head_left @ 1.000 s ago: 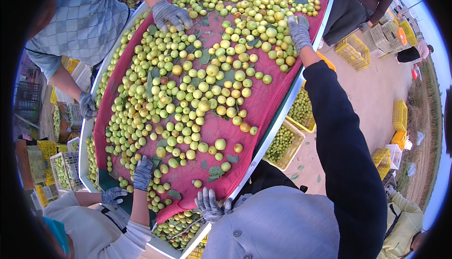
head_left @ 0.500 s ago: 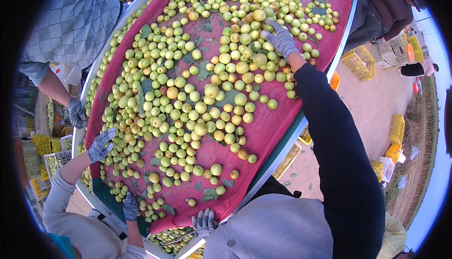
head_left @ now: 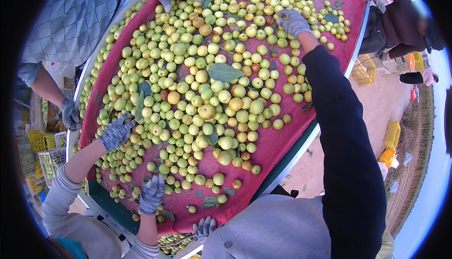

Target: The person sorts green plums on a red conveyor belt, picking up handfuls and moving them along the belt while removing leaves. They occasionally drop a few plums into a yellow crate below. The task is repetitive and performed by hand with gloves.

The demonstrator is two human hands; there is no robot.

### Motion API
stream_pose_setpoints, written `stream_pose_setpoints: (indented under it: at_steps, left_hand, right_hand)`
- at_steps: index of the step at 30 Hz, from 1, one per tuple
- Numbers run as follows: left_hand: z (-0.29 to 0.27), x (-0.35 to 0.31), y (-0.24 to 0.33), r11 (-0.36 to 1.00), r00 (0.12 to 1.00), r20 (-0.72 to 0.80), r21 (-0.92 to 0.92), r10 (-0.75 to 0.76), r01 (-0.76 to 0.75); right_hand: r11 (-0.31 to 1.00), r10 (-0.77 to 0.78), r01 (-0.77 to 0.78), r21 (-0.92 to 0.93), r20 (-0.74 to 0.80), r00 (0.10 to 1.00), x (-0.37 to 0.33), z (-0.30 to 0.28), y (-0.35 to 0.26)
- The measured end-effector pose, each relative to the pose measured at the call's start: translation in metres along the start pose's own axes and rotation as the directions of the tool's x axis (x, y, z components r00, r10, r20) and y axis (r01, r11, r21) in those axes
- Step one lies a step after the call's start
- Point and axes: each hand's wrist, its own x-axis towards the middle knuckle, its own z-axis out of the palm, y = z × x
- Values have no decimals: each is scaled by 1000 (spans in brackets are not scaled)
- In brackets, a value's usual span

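Red cloth [head_left: 282, 151] covers the long counter so the green-yellow fruits [head_left: 207, 94] lie in a single layer; right hand [head_left: 293, 22], fingers curled loosely, rests on fruits far up, left hand [head_left: 205, 227] spread at the near edge

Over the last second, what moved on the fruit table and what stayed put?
The right hand stayed stretched out on the green fruit at the far side of the red cloth, taking hold of nothing. The left hand stayed at the near rim. A co-worker's gloved hand on the left shifted farther in onto the fruit. The fruit still lies spread over the cloth.
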Motion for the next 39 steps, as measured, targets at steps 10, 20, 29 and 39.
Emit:
stream_pose_setpoints:
  at_steps: [10, 20, 29, 39]
  left_hand:
    - [-6, -2, 21, 996, 996, 43, -33, -77, 78]
    - [-19, 11, 21, 990, 994, 39, -93, -106, 109]
    - [-31, 7, 19, 988, 973, 209, -99, -97, 119]
    - [-51, 39, 15, 783, 941, 246, -526, -234, 332]
  right_hand:
    - [990, -143, 143, 10, 131, 981, -22, 26, -74]
    - [864, -499, 501, 47, -47, 865, -6, 16, -127]
    - [859, -491, 453, 237, 135, 861, -22, 5, -158]
    - [873, -484, 479, 98, 306, 820, -181, 9, -183]
